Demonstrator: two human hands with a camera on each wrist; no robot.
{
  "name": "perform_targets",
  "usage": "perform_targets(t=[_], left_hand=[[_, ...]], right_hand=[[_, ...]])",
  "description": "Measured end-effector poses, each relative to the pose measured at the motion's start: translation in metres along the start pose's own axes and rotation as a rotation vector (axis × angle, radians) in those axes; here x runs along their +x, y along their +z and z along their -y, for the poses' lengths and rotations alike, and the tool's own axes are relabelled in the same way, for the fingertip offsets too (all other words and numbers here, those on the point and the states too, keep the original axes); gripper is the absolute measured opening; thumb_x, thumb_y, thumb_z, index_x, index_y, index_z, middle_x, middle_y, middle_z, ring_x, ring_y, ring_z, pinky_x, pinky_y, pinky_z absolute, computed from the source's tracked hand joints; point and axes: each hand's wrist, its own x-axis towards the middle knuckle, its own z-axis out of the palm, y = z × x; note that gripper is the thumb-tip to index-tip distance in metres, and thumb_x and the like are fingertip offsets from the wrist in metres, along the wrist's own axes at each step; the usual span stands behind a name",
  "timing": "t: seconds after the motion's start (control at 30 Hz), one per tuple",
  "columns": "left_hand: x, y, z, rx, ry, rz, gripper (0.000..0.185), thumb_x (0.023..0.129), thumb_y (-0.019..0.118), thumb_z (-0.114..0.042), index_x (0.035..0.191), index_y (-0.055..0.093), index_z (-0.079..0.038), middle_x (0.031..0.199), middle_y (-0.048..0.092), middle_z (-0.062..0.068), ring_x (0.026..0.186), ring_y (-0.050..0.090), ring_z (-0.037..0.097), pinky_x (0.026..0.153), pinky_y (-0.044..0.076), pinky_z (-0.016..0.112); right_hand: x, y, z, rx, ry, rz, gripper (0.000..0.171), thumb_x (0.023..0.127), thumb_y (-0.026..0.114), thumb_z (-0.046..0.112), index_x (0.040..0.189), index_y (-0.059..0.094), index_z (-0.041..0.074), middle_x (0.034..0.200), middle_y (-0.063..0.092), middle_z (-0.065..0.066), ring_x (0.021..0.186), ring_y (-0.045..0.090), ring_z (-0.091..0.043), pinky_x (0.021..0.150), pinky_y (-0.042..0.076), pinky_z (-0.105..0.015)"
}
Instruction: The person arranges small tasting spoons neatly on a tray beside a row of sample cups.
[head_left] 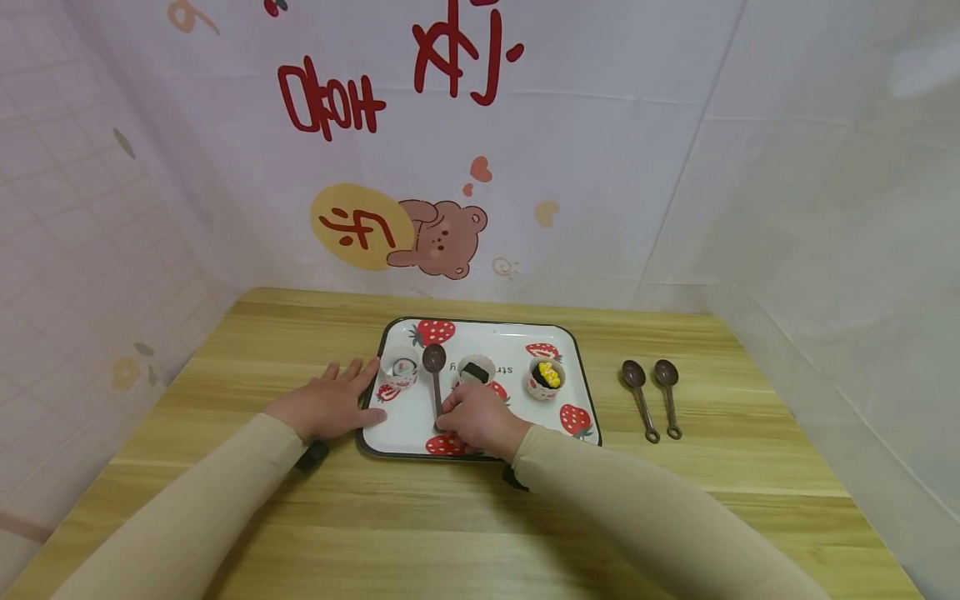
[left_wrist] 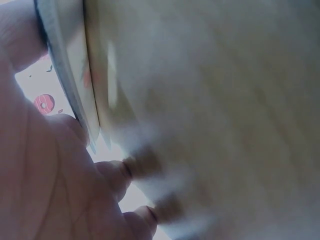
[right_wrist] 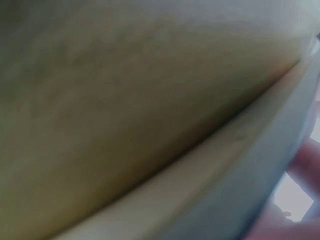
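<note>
A brown spoon (head_left: 434,360) lies on the white strawberry-print tray (head_left: 480,332), bowl toward the back. My right hand (head_left: 483,419) pinches the end of its handle, low over the tray's front part. At the tray's left edge rests my left hand (head_left: 330,402), fingers spread on the table and thumb over the rim; the left wrist view shows the tray's side (left_wrist: 67,75) between thumb and fingers. Three paper cups stand on the tray: a left cup (head_left: 398,379) with a sushi piece, a middle cup (head_left: 483,364) partly hidden by my right hand, and a right cup (head_left: 545,388) with yellow-topped sushi.
Two more brown spoons, one (head_left: 637,387) beside the other (head_left: 667,387), lie on the wooden table (head_left: 420,533) right of the tray. A printed cloth (head_left: 600,183) hangs behind the table, with pale cloth walls at both sides.
</note>
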Motion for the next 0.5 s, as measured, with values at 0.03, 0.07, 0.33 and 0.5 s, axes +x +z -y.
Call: perform_targets(t=[0.03,0.07,0.33,0.5], left_hand=[[0.0,0.0001,0.0,0.0,0.001,0.0,0.105,0.097,0.056,-0.071,0.17,0.013,-0.011,0.174,0.014,0.029,0.155,0.009,0.064,0.119,0.021,0.079],[0.0,0.0002,0.0001,0.002,0.002,-0.002,0.105,0.097,0.056,-0.071,0.17,0.013,-0.011,0.174,0.014,0.029,0.155,0.009,0.065,0.119,0.022,0.079],[0.0011,0.001,-0.0003,0.001,0.004,-0.007,0.104,0.097,0.055,-0.072,0.17,0.013,-0.011,0.174,0.014,0.029,0.155,0.01,0.064,0.119,0.022,0.078],[0.002,0.0011,-0.0005,0.005,0.002,-0.005,0.104,0.097,0.056,-0.071,0.17,0.013,-0.011,0.173,0.015,0.029,0.155,0.01,0.065,0.119,0.022,0.078]], right_hand=[[0.0003,0.0002,0.0003,-0.002,0.002,0.0,0.008,0.095,0.079,0.017,0.093,0.074,0.011,0.08,0.066,-0.004,0.057,0.056,-0.013,0.051,0.051,-0.022],[0.0006,0.0005,0.0007,-0.005,0.004,0.002,0.008,0.095,0.079,0.017,0.093,0.074,0.011,0.081,0.067,-0.004,0.057,0.057,-0.013,0.051,0.051,-0.022],[0.0015,0.0031,0.0043,-0.064,0.008,-0.006,0.008,0.095,0.079,0.019,0.091,0.078,0.012,0.074,0.069,-0.004,0.056,0.057,-0.013,0.052,0.052,-0.022],[0.0005,0.0039,0.0058,-0.097,0.003,-0.016,0.009,0.095,0.079,0.018,0.09,0.078,0.011,0.075,0.07,-0.004,0.057,0.058,-0.014,0.052,0.052,-0.022]])
